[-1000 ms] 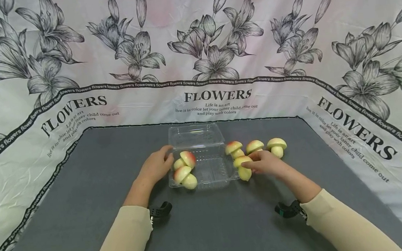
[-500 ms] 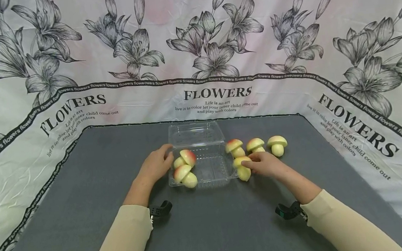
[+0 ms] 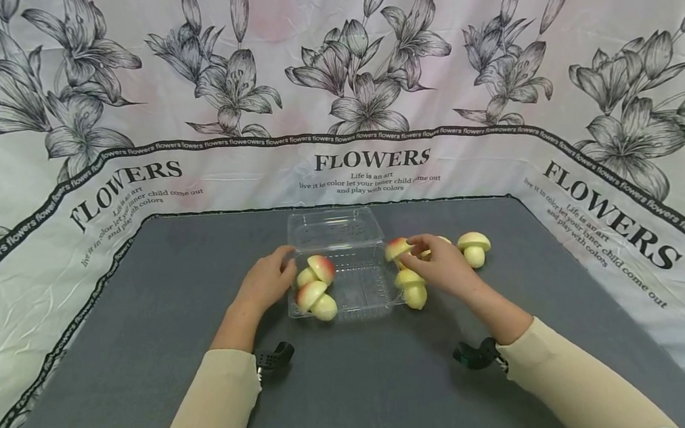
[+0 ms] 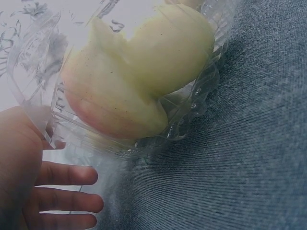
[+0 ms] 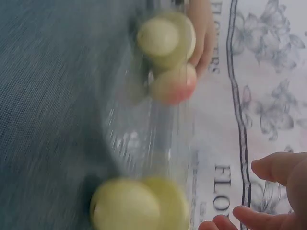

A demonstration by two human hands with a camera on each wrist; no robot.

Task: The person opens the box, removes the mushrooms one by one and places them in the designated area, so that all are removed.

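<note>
My left hand (image 3: 265, 280) rests open-fingered against clear tray (image 3: 349, 295); two mushrooms (image 3: 315, 290) already inside, beside my fingertips. Right hand (image 3: 439, 267) reaches over mushroom (image 3: 397, 250) outside tray; grip not yet visible (cannot tell). Four left outside, I judge.

Even, soft light; sharp head view, motion-blurred right wrist view.

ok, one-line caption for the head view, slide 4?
Left hand steadies clear clamshell box holding two mushroom toys; right hand reaches among four outside.
</note>
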